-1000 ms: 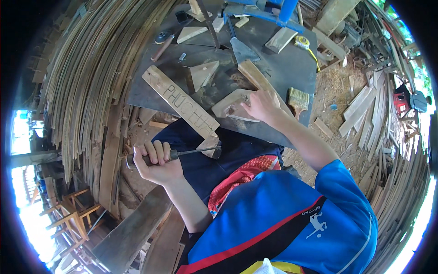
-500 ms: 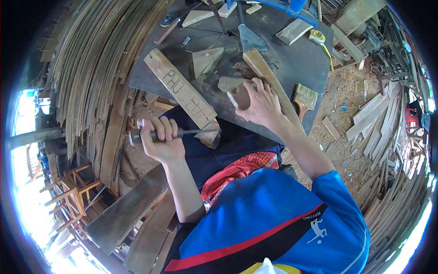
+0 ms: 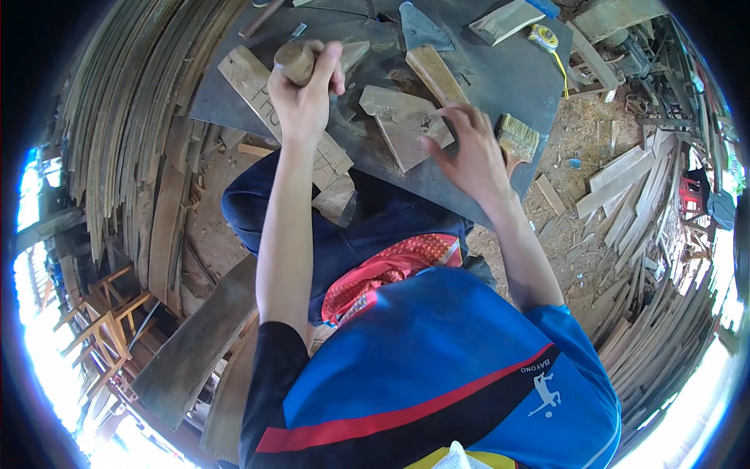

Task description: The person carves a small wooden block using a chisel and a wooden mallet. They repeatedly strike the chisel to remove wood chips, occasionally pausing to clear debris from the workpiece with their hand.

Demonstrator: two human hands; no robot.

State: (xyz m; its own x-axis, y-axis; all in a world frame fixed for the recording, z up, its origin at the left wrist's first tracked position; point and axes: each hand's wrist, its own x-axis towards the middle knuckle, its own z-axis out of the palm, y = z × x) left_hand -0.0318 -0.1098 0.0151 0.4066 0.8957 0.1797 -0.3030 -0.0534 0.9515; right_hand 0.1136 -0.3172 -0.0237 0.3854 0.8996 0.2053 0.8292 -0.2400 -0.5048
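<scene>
My left hand [image 3: 303,105] is raised over the carved wooden board [image 3: 246,74], wrapped round the wooden handle [image 3: 295,62] of a chisel. The handle's round end faces up; the blade is hidden behind my hand. My right hand [image 3: 475,160] has its fingers apart at the right side of an angular pale wood block [image 3: 398,117] on the dark tabletop. Its fingertips reach over a long wooden bar [image 3: 433,74], whose lower part they cover; I cannot tell whether they touch it. The thumb points toward the block.
A flat brush [image 3: 517,141] lies right of my right hand. At the back of the table [image 3: 351,152] are a grey trowel [image 3: 426,30], a wood offcut [image 3: 506,22] and a yellow tape measure [image 3: 543,35]. Stacked planks [image 3: 129,133] stand at left; wood scraps [image 3: 625,184] lie at right.
My left hand has risen from beside my lap to above the carved board, turning the chisel upright. My right hand has let go of the wood block and shifted slightly right. The view has shifted too.
</scene>
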